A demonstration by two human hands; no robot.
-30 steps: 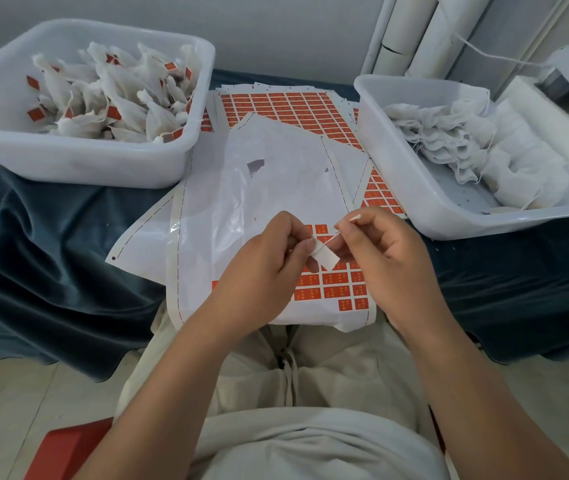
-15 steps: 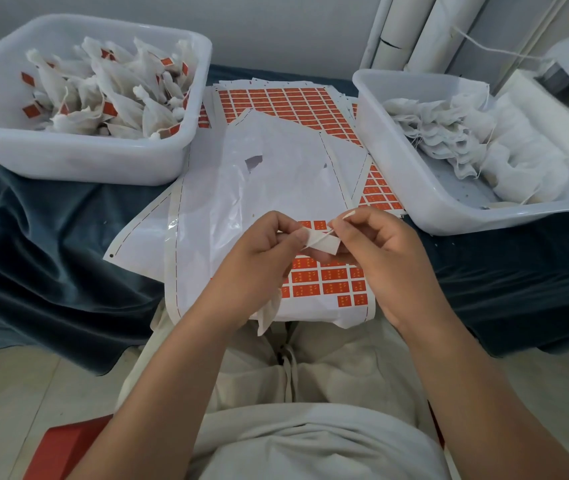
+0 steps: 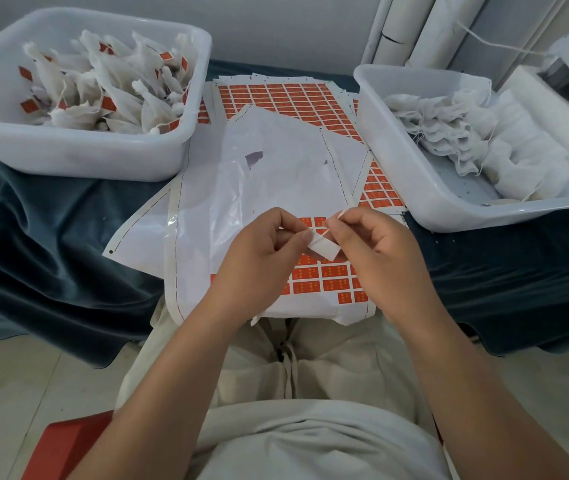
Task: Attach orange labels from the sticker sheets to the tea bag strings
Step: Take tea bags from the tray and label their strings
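My left hand [image 3: 262,251] and my right hand [image 3: 376,251] meet above the near sticker sheet [image 3: 324,282], which still carries rows of orange labels. Between the fingertips is one peeled label [image 3: 324,249], its white back facing me. My left thumb and forefinger pinch its left end. My right hand pinches a thin tea bag string [image 3: 340,214] whose end sticks up past the fingers, right at the label's other end. The tea bag itself is hidden under my hands.
A white tub [image 3: 78,157] at the left holds tea bags with orange labels. A second white tub [image 3: 449,209] at the right holds plain tea bags. More sticker sheets [image 3: 286,98] lie between the tubs on the dark cloth [image 3: 51,237]. White tubes stand at the back right.
Both hands stay together over the sheet. The fingers have worked the label, which has tilted a little between them.
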